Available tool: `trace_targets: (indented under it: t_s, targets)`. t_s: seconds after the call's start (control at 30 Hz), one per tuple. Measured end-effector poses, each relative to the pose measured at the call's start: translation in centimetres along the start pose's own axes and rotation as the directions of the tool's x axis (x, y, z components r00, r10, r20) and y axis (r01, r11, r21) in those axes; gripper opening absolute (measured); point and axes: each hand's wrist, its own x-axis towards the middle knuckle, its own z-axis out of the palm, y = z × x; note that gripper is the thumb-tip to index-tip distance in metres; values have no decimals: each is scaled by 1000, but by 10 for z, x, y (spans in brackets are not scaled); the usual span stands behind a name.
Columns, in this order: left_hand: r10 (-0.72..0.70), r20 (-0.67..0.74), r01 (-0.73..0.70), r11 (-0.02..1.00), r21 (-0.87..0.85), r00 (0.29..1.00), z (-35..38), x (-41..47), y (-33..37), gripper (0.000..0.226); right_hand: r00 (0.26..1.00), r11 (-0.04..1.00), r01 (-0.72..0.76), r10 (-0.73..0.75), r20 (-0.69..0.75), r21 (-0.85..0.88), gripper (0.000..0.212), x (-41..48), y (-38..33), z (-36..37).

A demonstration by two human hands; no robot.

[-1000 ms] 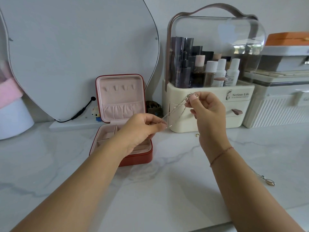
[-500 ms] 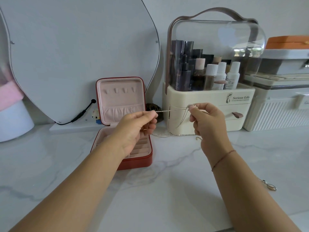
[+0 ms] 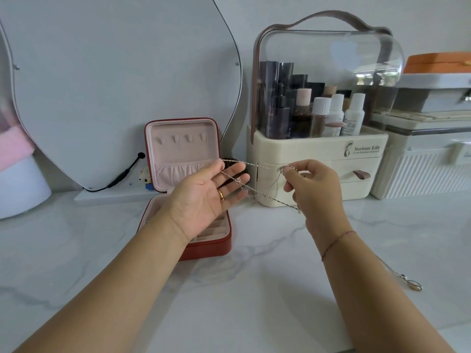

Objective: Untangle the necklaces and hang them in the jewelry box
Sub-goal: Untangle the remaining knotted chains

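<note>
A thin silver necklace chain (image 3: 257,166) stretches in the air between my two hands. My left hand (image 3: 204,197) is palm up with fingers spread, and the chain loops over its fingers with a small pendant (image 3: 238,181) hanging there. My right hand (image 3: 313,184) pinches the chain's other end between thumb and forefinger. The red jewelry box (image 3: 216,247) stands open behind my left hand, its pink lid (image 3: 182,154) upright with small hooks. A second necklace (image 3: 410,282) with an oval pendant lies on the marble top at the right.
A cream cosmetics organizer (image 3: 316,154) with a clear dome and bottles stands just behind my hands. A white ribbed case (image 3: 423,171) sits to its right. A curved mirror (image 3: 122,80) with a black cable leans on the wall at the left.
My left hand went from pinching the chain to an open palm with spread fingers, the chain now draped over them. My right hand dropped slightly and still pinches its end.
</note>
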Motion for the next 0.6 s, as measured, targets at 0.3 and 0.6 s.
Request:
trace_targets:
  t_s: [0.3, 0.6]
  targets:
    - [127, -66, -65, 812, 580, 990, 4, -4, -5, 17, 992, 993, 66, -55, -112, 101, 8, -4, -8, -3]
    - [171, -73, -64, 681, 729, 983, 3, -4, -7, 20, 972, 965, 176, -139, -188, 194, 12, -6, -11, -3]
